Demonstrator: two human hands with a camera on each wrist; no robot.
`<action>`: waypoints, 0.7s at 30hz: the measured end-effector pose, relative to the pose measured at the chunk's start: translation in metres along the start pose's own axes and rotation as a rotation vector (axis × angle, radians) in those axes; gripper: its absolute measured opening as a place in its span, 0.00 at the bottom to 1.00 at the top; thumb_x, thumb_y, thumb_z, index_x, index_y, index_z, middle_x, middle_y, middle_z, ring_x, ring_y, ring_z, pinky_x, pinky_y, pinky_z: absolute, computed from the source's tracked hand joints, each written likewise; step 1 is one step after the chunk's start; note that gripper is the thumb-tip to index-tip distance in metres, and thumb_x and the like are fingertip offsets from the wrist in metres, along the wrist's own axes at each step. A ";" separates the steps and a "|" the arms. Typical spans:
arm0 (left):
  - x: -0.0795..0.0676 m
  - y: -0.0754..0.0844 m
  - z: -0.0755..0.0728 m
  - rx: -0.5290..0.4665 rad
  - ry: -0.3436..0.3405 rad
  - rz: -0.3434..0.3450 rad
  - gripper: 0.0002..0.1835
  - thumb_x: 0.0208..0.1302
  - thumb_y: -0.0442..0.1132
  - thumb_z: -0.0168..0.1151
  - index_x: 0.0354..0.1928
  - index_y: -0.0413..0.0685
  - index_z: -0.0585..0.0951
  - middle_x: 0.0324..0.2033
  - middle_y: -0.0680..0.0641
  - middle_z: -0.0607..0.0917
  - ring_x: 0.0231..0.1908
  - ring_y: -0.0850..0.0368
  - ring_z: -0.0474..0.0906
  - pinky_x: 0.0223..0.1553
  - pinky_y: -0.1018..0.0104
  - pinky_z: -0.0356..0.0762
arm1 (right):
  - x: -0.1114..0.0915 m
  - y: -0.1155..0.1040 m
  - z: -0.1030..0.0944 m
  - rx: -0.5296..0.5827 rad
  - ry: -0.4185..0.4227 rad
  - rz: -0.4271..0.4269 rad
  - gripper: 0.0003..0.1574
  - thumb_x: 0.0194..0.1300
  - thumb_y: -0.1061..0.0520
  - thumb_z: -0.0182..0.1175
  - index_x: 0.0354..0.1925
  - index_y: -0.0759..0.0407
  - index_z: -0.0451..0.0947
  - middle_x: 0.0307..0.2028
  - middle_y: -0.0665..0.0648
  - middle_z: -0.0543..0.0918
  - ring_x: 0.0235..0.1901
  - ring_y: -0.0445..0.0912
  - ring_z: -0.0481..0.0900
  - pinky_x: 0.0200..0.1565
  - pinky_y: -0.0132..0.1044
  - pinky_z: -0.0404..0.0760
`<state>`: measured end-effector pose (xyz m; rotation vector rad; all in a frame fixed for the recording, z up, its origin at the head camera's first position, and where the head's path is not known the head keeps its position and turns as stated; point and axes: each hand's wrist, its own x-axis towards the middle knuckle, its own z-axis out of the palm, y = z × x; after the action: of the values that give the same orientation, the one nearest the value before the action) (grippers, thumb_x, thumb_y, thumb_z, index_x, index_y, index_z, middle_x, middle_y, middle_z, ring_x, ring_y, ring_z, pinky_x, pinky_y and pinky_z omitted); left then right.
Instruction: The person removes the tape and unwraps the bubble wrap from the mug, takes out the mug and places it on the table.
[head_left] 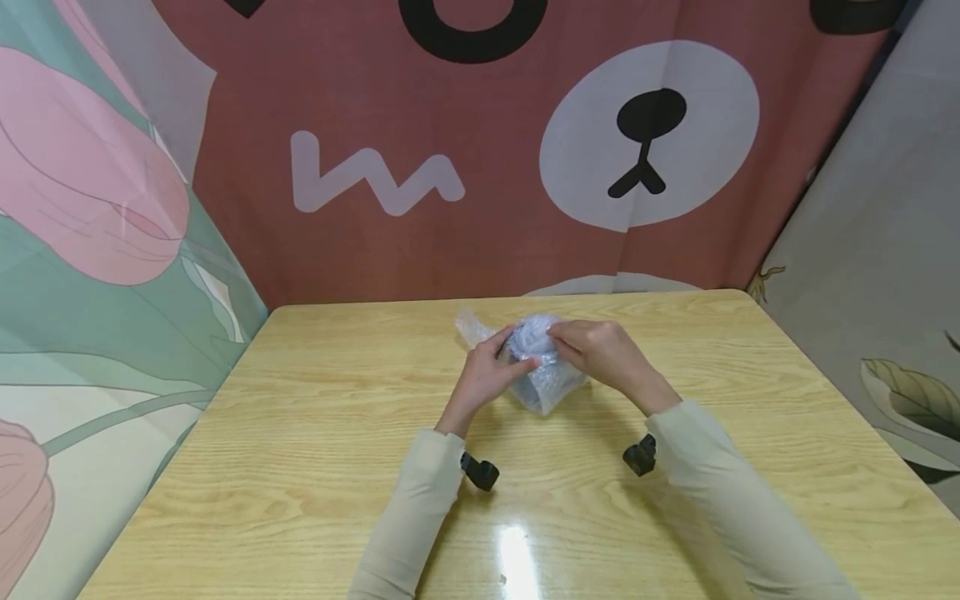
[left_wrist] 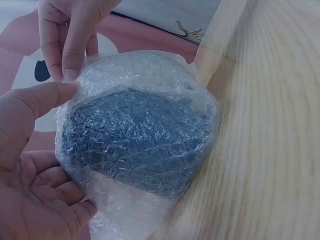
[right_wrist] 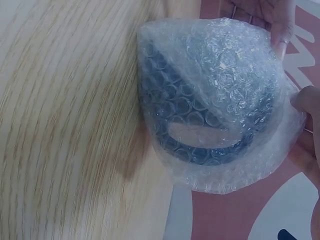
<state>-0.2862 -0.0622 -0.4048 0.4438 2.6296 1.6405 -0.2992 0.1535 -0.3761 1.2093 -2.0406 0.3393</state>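
A bundle of clear bubble wrap [head_left: 546,387] with something dark blue inside stands on the table in front of me. My left hand [head_left: 483,379] holds its left side, the thumb [left_wrist: 55,95] near the top edge and the fingers lower down. On the other side, my right hand [head_left: 609,357] pinches the wrap near the top with thumb and fingers. A loose tail of wrap [head_left: 471,327] sticks out behind my left hand. Through the plastic in the right wrist view, the blue thing [right_wrist: 187,105] shows a pale rounded patch; the folds of wrap hide its exact kind.
The wood-grain table [head_left: 300,467] reaches back to a reddish-brown cloth [head_left: 487,242] printed with an animal face. Printed drapes with flowers [head_left: 90,175] and leaves hang at the sides. Small black devices [head_left: 480,472] sit at both wrists.
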 end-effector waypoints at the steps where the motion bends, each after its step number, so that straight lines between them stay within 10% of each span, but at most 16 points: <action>1: 0.000 0.000 0.000 0.000 0.000 0.000 0.43 0.60 0.55 0.68 0.72 0.45 0.64 0.67 0.44 0.68 0.66 0.50 0.63 0.63 0.54 0.65 | 0.000 0.000 0.000 0.005 0.010 0.009 0.11 0.54 0.66 0.71 0.39 0.67 0.84 0.33 0.62 0.86 0.30 0.52 0.86 0.30 0.42 0.84; 21: 0.000 0.001 0.000 -0.027 -0.006 -0.013 0.42 0.59 0.53 0.69 0.72 0.45 0.64 0.67 0.43 0.68 0.66 0.51 0.62 0.63 0.56 0.64 | 0.012 0.007 -0.012 0.220 -0.012 0.249 0.09 0.60 0.64 0.66 0.40 0.68 0.85 0.37 0.63 0.86 0.36 0.54 0.85 0.35 0.47 0.84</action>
<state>-0.2854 -0.0615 -0.4038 0.4287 2.5970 1.6669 -0.3031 0.1563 -0.3588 1.0847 -2.2128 0.6925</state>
